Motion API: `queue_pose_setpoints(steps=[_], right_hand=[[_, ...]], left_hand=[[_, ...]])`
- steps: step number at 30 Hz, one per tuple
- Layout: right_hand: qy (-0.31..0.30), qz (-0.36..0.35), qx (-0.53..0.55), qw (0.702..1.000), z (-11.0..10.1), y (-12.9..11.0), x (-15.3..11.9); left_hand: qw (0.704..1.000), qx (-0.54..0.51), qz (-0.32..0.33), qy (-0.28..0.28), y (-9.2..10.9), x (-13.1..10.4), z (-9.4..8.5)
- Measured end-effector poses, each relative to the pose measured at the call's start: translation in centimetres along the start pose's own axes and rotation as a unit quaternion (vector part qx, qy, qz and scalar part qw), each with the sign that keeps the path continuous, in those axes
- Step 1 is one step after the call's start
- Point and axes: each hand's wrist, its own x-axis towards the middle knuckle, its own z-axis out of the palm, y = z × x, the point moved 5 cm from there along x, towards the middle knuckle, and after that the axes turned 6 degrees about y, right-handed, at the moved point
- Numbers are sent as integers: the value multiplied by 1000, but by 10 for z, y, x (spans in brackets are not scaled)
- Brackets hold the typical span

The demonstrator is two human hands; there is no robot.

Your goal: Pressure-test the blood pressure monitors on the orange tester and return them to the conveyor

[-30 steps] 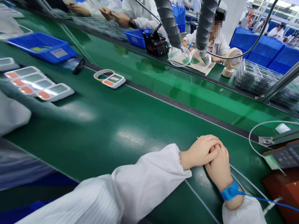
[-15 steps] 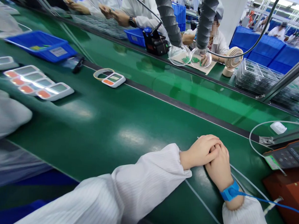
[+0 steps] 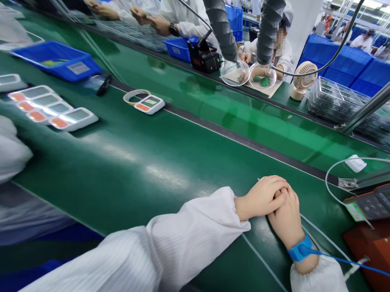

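The left hand [image 3: 261,199] lies upon the right hand [image 3: 285,219], together; if they grip something, I cannot tell. A cable [image 3: 266,264] runs near, at six o'clock. It seems a pause; the next move needs them parted.

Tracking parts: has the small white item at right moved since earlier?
Yes, the white item has shifted left in view, judged against the metal bracket.

The small white piece [image 3: 356,163] has slid leftward. A co-worker's hand [image 3: 242,77] has moved from the right clear hood [image 3: 263,76] to the left clear hood [image 3: 234,73]. The far-left sleeve [image 3: 5,150] has drawn back slightly.
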Motion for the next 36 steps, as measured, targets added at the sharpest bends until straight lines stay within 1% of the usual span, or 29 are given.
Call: queue_pose_setpoints(steps=[5,19,24,36], right_hand=[[2,0,-2,1000,0,1,0],[-16,-7,7,1000,2,2,1],[-2,2,-5,1000,1,2,1],[0,4,-13,1000,1,1,1]], left_hand=[[1000,1,-1,2,-1,0,0],[1000,2,-1,0,1,0,0],[1000,2,1,2,0,0,0],[1000,-1,-3,-1,0,0,0]])
